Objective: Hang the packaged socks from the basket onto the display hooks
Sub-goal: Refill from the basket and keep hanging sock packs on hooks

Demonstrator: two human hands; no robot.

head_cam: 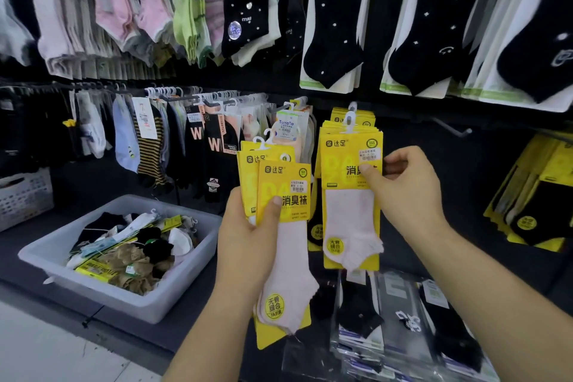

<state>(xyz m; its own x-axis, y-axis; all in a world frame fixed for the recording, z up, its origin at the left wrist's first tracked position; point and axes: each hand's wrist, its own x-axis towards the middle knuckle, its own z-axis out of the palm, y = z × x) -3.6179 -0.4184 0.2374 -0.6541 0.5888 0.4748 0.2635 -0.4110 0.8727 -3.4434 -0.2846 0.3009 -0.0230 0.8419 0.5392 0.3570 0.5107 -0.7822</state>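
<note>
Packaged socks (283, 192), pale pink on yellow cards, several fanned together and upright in the left hand (245, 236), whose fingers curl behind the cards while the thumb presses across the front one. Just to the right, a stack of matching packs (350, 205) hangs from a display hook (352, 107). The right hand (409, 192) pinches the right edge of its front card, thumb in front, fingers behind. Lower left, a grey basket (102, 293) on the dark shelf (18, 245) holds loose mixed socks (145, 245). Black socks (335, 40) hang above; clear-bagged dark socks (403, 319) lie below.
</note>
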